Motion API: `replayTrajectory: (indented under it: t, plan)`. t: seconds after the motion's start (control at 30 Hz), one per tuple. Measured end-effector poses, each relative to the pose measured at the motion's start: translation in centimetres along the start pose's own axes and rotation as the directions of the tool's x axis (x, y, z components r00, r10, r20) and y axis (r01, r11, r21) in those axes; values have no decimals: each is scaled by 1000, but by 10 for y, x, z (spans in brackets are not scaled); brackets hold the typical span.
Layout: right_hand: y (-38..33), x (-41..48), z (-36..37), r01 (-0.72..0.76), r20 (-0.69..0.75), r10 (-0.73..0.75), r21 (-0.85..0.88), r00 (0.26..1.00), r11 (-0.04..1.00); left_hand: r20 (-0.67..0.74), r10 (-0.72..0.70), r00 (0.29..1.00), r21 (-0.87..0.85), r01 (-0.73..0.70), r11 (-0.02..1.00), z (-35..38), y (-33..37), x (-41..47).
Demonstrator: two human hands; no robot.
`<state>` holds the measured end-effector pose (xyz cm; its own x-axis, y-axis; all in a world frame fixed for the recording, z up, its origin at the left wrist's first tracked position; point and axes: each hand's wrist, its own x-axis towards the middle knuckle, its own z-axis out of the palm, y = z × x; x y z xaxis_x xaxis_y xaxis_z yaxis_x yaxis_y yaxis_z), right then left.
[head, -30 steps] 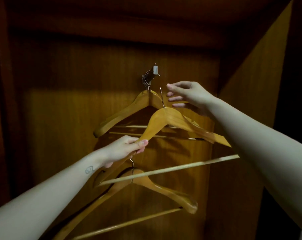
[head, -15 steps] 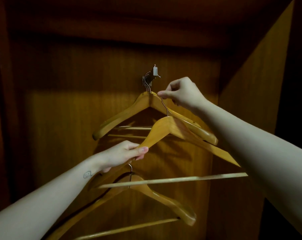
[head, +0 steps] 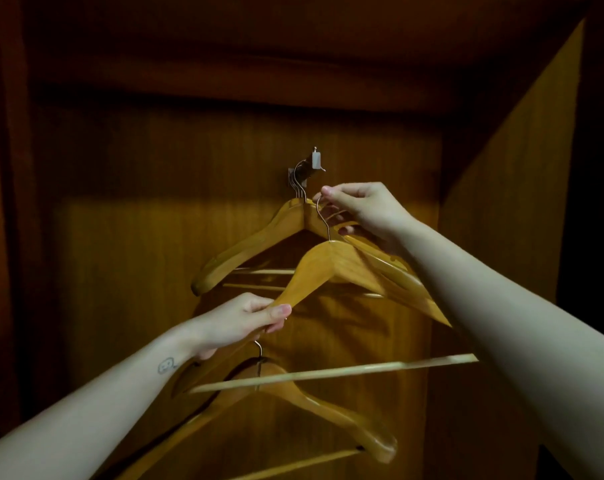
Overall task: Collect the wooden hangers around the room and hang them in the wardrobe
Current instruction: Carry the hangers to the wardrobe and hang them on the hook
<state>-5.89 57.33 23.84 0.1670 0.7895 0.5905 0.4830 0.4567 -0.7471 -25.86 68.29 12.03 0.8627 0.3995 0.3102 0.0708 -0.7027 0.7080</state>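
Dark wooden wardrobe (head: 155, 202) with a small metal peg (head: 311, 166) sticking out from its back panel; several wire-hooked wooden hangers (head: 255, 245) hang from the peg, bunched one behind another

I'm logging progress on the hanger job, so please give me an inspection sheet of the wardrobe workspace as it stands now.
Surface: brown wooden wardrobe back panel, lit low and dim above; a small metal peg juts from it.
Job's things: light wooden hangers already hang on the peg; a held wooden hanger is in front, its wire hook not yet on the peg; a third wooden hanger dangles below the left hand.
Clutter: nothing seen.
Hands: left hand grips the held hanger's left arm; right hand pinches that hook.
Cables: nothing seen.
Surroundings: wardrobe side wall at right; dark beyond.
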Motion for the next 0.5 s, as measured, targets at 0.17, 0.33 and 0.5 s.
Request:
replayTrajectory:
  t: [0.17, 0.33, 0.5]
  plan:
    - [10, -20, -15, -76, 149, 156, -440, 976, 895, -72, -7, 997, -35, 5, 999, -18, 0, 1]
    - [29, -31, -24, -41, 54, 147, -814, 988, 579, -112, -51, 992, -38, 47, 998, -44, 2, 13]
    - [41, -1, -18, 6, -36, -85, -893, 996, 449, -139, -90, 986, -30, 86, 996, -67, -1, 30]
